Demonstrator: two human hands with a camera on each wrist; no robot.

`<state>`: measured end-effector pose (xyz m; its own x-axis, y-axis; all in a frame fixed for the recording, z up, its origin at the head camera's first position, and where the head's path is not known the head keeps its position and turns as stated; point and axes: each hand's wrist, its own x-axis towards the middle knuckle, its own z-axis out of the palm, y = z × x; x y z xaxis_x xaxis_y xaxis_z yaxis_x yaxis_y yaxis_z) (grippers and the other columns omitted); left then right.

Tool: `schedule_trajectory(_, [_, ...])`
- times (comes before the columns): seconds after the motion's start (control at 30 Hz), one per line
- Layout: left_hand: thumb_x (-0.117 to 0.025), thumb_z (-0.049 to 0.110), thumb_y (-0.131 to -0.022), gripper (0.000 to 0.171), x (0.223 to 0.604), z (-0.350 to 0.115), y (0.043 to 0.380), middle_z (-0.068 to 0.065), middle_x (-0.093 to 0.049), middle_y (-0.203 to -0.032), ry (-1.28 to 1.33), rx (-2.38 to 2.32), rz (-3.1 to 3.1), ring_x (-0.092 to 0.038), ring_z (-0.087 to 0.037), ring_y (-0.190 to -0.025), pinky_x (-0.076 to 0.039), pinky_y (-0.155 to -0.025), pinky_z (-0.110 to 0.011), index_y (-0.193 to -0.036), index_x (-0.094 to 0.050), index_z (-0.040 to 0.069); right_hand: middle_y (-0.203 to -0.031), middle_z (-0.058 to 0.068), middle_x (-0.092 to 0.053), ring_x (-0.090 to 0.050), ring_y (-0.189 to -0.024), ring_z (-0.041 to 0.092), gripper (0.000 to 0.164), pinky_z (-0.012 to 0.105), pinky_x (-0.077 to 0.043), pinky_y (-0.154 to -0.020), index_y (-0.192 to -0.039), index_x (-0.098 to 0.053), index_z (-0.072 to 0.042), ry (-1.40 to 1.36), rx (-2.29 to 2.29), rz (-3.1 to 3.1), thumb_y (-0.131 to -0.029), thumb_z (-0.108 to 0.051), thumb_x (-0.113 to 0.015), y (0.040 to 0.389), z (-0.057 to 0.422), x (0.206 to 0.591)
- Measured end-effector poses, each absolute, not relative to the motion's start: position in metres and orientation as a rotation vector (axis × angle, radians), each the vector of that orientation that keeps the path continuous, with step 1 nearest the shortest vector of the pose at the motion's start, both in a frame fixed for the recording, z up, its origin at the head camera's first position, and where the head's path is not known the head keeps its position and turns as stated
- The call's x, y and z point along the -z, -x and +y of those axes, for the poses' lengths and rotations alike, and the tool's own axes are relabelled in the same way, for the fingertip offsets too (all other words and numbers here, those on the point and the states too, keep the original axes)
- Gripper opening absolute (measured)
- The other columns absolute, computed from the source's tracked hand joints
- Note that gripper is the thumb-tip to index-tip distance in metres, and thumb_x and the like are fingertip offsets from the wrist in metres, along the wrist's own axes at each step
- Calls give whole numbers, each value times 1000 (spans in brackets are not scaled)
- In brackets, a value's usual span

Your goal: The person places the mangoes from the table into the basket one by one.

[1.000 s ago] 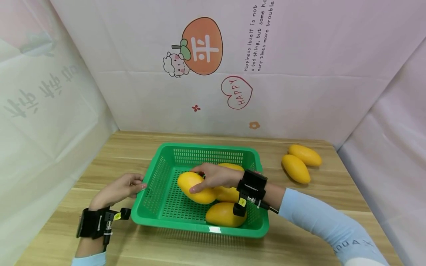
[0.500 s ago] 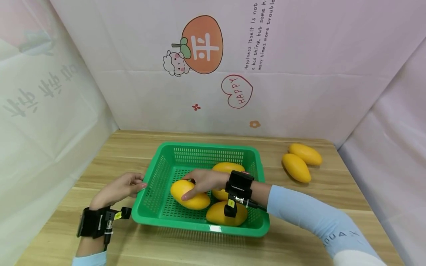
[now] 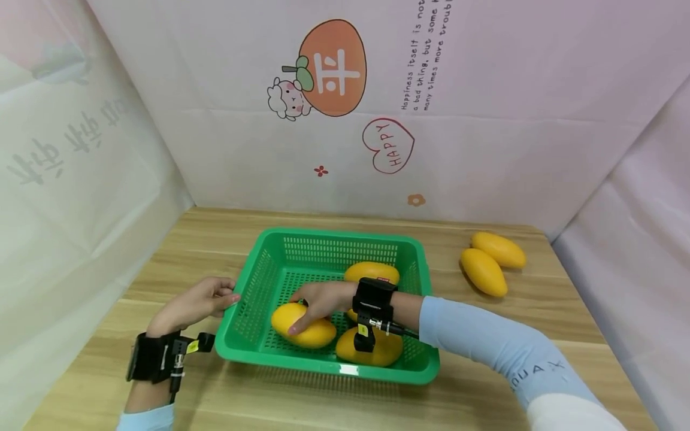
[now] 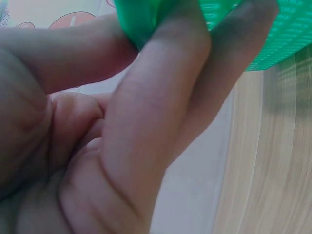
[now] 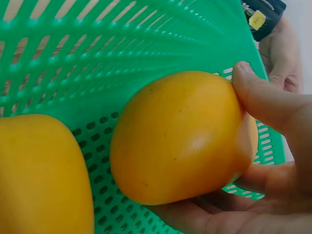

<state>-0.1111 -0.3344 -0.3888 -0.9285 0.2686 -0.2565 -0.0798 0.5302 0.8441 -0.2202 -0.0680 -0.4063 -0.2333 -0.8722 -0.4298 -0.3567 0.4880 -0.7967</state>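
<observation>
A green plastic basket (image 3: pixel 253 358) stands on the wooden table. My left hand (image 3: pixel 195 304) pinches its left rim between thumb and fingers; the left wrist view shows the green rim (image 4: pixel 134 24) caught there. Inside the basket, my right hand (image 3: pixel 322 299) grips a yellow mango (image 3: pixel 304 335) low over the perforated floor, thumb on the near side. In the right wrist view the fingers curl around and under that mango (image 5: pixel 183 139). To its right lie a front mango (image 3: pixel 385 349) and a back mango (image 3: pixel 372 271); another between them is mostly hidden by my right wrist.
Two more mangoes, one nearer (image 3: pixel 483 272) and one behind it (image 3: pixel 498 249), lie touching or nearly so on the table (image 3: pixel 539 317) right of the basket. A printed white cloth (image 3: pixel 242 161) rises behind the table, with cloth at both sides.
My right hand has carried the mango left, toward the near side and lower into the basket. The left hand keeps its hold on the rim. The head view has shifted slightly.
</observation>
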Motion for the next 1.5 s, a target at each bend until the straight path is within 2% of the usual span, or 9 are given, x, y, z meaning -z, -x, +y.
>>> schedule_trajectory(0.23, [-51,15,-100,27,386,-331,115,-15,-68,-95,-129,-1347,2434,-66,-28,-89,-60,-79,-37,-115,-55,-7,-117,4,-60,-54,-81,11,70,24,-48,-62,-140,-46,-5,1035,629,1822,-83,-33,-75,216,-67,409])
schedule_trajectory(0.43, [-51,14,-100,27,383,-330,115,-15,-67,-93,-153,-1333,2450,-65,-27,-89,-60,-80,-40,-115,-55,-8,-103,-1,-61,-52,-69,11,69,24,-44,-54,-140,-46,-8,1034,554,1805,-83,-35,-74,215,-68,414])
schedule_trajectory(0.57, [-51,13,-100,26,382,-329,115,-16,-67,-94,-154,-1346,2436,-65,-27,-90,-60,-80,-38,-115,-55,-8,-105,-2,-59,-54,-76,11,67,24,-47,-58,-139,-46,-9,1007,548,1789,-84,-35,-73,215,-68,415])
schedule_trajectory(0.67, [-51,12,-100,27,381,-329,115,-17,-67,-95,-157,-1355,2427,-66,-27,-90,-60,-80,-36,-116,-54,-9,-107,1,-59,-56,-80,13,59,26,-49,-60,-136,-49,-8,983,565,1758,-87,-31,-71,214,-67,414])
schedule_trajectory(0.87, [-50,11,-100,28,382,-329,114,-19,-68,-97,-163,-1369,2411,-66,-27,-91,-60,-80,-35,-118,-54,-10,-134,13,-52,-58,-102,17,57,31,-57,-72,-143,-42,-6,925,568,1747,-92,-22,-64,216,-66,407])
schedule_trajectory(1.03, [-50,12,-100,28,382,-330,114,-19,-68,-96,-166,-1373,2410,-66,-27,-91,-60,-81,-36,-118,-54,-9,-142,17,-47,-56,-114,23,57,36,-57,-79,-143,-42,-9,911,562,1753,-92,-23,-65,219,-65,404])
schedule_trajectory(1.17, [-50,12,-100,29,382,-331,113,-19,-68,-96,-162,-1373,2413,-66,-27,-91,-60,-80,-35,-118,-54,-10,-145,17,-45,-54,-119,24,55,37,-57,-80,-142,-43,-10,933,551,1743,-93,-22,-63,220,-65,403])
schedule_trajectory(1.33, [-50,11,-100,29,384,-333,111,-20,-68,-98,-160,-1383,2404,-67,-27,-92,-60,-80,-34,-119,-54,-10,-143,16,-47,-54,-115,21,52,35,-55,-76,-142,-44,-10,972,546,1753,-94,-20,-62,220,-63,402])
schedule_trajectory(1.5, [-50,12,-100,28,385,-334,110,-20,-68,-97,-156,-1379,2409,-67,-27,-91,-60,-80,-36,-117,-55,-10,-142,14,-48,-52,-120,22,48,37,-54,-87,-140,-46,-12,971,569,1770,-95,-20,-60,220,-60,403])
